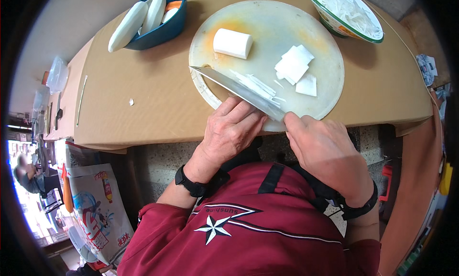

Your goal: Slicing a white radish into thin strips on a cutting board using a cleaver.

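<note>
My right hand (321,147) is closed round the handle end of a cleaver (240,91), whose broad blade slants up and left over the round plastic cutting board (265,21). The curled fingers of my left hand (233,129) rest against the near side of the blade; what lies under them is mostly hidden. Thin white strips (256,86) lie just beyond the blade. A thick white radish piece (233,43) stands near the board's upper left. Flat white slices (294,64) overlap on the right, with a single slice (307,85) just below them.
At the back left, a blue plastic basket (161,37) holds peeled white radishes (129,26) and something orange. A green-rimmed bowl (337,17) of white shreds stands back right. A small white scrap (131,102) lies on the brown tabletop (157,86). Far left, another person (30,177) is visible.
</note>
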A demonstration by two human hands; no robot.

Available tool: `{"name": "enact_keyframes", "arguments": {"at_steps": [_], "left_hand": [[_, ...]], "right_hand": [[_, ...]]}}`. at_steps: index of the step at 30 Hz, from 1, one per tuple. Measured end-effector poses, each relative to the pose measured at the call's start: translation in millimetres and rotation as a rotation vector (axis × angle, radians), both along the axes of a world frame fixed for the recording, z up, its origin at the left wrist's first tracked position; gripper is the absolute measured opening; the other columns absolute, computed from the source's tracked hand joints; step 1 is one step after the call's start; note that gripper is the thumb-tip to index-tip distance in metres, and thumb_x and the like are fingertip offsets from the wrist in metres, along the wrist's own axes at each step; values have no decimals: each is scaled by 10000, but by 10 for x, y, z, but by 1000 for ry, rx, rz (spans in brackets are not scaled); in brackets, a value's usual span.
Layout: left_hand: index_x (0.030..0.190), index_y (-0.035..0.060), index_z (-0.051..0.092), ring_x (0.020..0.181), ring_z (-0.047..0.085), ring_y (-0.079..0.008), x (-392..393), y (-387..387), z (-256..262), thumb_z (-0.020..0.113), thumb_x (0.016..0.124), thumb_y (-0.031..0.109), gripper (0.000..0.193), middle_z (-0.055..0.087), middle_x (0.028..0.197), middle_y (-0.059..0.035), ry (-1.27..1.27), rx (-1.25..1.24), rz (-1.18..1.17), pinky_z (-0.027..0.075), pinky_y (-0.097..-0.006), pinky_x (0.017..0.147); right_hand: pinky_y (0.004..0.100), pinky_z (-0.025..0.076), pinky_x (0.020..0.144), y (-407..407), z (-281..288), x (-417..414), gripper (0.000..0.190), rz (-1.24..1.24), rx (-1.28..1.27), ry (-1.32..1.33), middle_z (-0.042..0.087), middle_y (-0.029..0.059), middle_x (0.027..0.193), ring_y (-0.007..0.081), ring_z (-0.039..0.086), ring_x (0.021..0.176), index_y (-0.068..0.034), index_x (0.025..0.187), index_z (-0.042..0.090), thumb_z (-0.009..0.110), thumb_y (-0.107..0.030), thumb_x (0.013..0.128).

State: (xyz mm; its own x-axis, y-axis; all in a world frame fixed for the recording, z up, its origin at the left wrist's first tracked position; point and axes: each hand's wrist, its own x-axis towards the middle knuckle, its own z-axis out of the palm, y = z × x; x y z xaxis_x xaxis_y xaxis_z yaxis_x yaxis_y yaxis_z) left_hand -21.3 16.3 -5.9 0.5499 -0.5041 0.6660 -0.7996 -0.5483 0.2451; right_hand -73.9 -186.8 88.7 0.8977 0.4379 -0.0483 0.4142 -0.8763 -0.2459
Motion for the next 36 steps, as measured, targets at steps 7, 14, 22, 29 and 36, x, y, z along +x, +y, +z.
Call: {"name": "enact_keyframes", "arguments": {"at_steps": [7,14,22,29,36], "left_hand": [[879,83,722,808,595,-214,-3,13,-25,774,734,69,155,637,910,-25,-21,16,10,526,-325,713],[881,76,724,842,611,-229,-1,7,-27,770,733,64,155,639,921,-33,-40,-20,11,534,-335,734],[897,75,729,869,621,-244,7,12,-11,767,736,63,166,647,933,-49,-27,-5,2,541,-343,751],[898,79,734,871,623,-237,-5,12,-32,771,743,62,161,653,934,-39,-20,-16,-1,539,-337,746],[943,65,734,909,636,-227,-19,17,-50,765,759,61,187,665,967,-44,-12,1,19,547,-337,770]], "right_hand": [[459,484,617,-12,-63,-51,131,-3,-2,-39,617,132,758,357,632,661,-64,1012,557,623,-147,934],[401,444,634,-149,-49,-299,155,-55,-145,-164,597,70,779,270,601,648,-118,1056,588,648,-177,925],[419,455,628,-103,-24,-240,131,-53,-90,-116,603,92,774,289,619,648,-110,1033,580,636,-165,928],[407,541,607,90,-80,61,136,81,-45,-118,649,160,751,314,696,657,-28,975,545,598,-71,857],[474,488,634,-89,-48,-47,114,-26,-7,-69,622,146,749,363,644,703,-70,998,555,614,-149,939]]}}
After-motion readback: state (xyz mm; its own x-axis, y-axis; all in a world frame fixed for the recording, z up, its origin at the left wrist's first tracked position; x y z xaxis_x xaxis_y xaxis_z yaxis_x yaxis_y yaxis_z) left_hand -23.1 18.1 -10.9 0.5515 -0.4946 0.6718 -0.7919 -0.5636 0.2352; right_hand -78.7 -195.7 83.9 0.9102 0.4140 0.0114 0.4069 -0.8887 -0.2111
